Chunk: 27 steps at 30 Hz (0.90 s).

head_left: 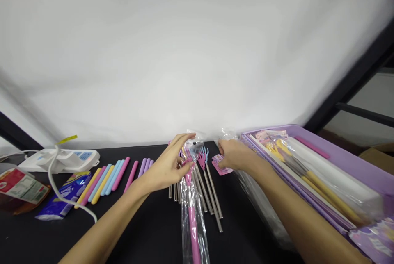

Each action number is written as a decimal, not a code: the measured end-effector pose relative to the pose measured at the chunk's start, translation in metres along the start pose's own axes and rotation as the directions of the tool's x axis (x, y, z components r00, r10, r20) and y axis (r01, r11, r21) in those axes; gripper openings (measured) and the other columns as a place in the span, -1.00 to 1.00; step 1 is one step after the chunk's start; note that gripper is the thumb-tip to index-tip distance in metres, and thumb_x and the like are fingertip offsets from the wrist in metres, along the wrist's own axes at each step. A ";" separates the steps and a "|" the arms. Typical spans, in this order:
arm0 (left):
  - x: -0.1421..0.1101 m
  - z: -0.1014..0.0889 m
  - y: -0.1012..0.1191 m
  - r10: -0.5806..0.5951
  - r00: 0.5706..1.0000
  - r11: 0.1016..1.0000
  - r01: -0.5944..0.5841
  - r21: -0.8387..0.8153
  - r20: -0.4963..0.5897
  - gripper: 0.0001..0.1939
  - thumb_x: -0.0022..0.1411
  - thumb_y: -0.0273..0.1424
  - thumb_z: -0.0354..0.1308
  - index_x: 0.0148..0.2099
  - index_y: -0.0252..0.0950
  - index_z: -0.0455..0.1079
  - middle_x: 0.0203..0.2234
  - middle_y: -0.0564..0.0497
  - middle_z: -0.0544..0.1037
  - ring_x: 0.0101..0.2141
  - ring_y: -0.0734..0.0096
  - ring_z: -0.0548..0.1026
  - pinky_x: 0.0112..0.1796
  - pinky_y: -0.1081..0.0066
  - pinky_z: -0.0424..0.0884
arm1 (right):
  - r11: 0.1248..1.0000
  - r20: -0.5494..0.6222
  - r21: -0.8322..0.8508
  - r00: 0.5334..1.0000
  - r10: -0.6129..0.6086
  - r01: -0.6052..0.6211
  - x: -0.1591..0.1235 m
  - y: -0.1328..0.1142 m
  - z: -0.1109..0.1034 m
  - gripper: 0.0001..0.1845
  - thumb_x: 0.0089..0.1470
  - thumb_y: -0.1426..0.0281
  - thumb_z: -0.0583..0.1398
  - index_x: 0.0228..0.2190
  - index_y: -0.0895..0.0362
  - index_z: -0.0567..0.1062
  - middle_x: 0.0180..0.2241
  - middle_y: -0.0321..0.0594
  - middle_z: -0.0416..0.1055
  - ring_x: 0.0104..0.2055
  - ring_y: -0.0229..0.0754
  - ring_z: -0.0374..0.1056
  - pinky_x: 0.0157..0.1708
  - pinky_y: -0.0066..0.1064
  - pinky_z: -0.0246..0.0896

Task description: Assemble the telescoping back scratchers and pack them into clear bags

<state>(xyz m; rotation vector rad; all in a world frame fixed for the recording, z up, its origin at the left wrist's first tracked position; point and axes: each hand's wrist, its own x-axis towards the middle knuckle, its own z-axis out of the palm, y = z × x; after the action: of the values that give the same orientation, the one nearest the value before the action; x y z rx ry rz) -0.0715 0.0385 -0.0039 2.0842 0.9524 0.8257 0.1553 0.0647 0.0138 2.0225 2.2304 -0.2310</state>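
A pink back scratcher (192, 227) with a hand-shaped end and a metal stem lies in a clear plastic sleeve (203, 239). My left hand (168, 163) is over its upper end, index finger and thumb spread apart; some of its fingers are hidden behind. My right hand (235, 154) has its fingers curled down on a small stack of pink printed cards (218, 165), seeming to pinch one. Its far fingertips are hidden. Between the hands lie several back scratcher stems (212, 188) with pink, blue and purple hand ends. Clear plastic sleeves (261, 202) lie under my right forearm.
Coloured handle tubes (107, 178) lie in a row on the left of the black table (147, 231). Beside them are a blue packet (66, 196), a power strip (86, 158) with a white cable, and a bag (23, 188). A purple box (344, 165) holds packed yellow back scratchers.
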 end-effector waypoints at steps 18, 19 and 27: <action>0.001 0.000 0.002 0.065 0.998 0.997 -0.066 0.046 0.021 -0.37 0.30 -0.44 0.07 0.34 0.05 0.01 0.27 -0.05 0.11 -0.50 0.70 0.24 -0.56 0.55 0.36 | 0.999 -0.018 0.012 0.998 0.053 -0.053 0.006 0.005 0.003 -0.68 -0.15 0.35 0.30 -0.26 0.16 0.48 -0.27 -0.10 0.52 -0.23 -0.07 0.44 -0.41 -0.37 0.08; 0.001 0.000 0.003 0.068 0.998 0.996 -0.069 0.050 0.021 -0.37 0.30 -0.44 0.06 0.34 0.05 0.01 0.27 -0.05 0.11 -0.50 0.71 0.24 -0.56 0.55 0.36 | 0.998 -0.018 0.010 0.998 0.057 -0.056 0.006 0.004 0.003 -0.66 -0.15 0.35 0.31 -0.26 0.16 0.49 -0.26 -0.09 0.52 -0.23 -0.06 0.44 -0.41 -0.37 0.08; 0.001 -0.001 0.004 0.075 0.996 0.994 -0.079 0.082 0.049 -0.35 0.30 -0.43 0.07 0.36 0.02 -0.02 0.27 -0.08 0.11 -0.48 0.68 0.25 -0.56 0.53 0.36 | 0.998 -0.016 0.014 0.998 0.068 -0.068 0.006 0.000 0.003 -0.68 -0.16 0.30 0.33 -0.30 0.15 0.51 -0.26 -0.07 0.54 -0.22 -0.05 0.46 -0.39 -0.36 0.13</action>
<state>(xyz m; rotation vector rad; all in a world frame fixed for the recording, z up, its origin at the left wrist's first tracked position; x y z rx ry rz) -0.0700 0.0381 0.0000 2.2143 0.9009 0.7852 0.1546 0.0698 0.0097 2.1111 2.1704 -0.2240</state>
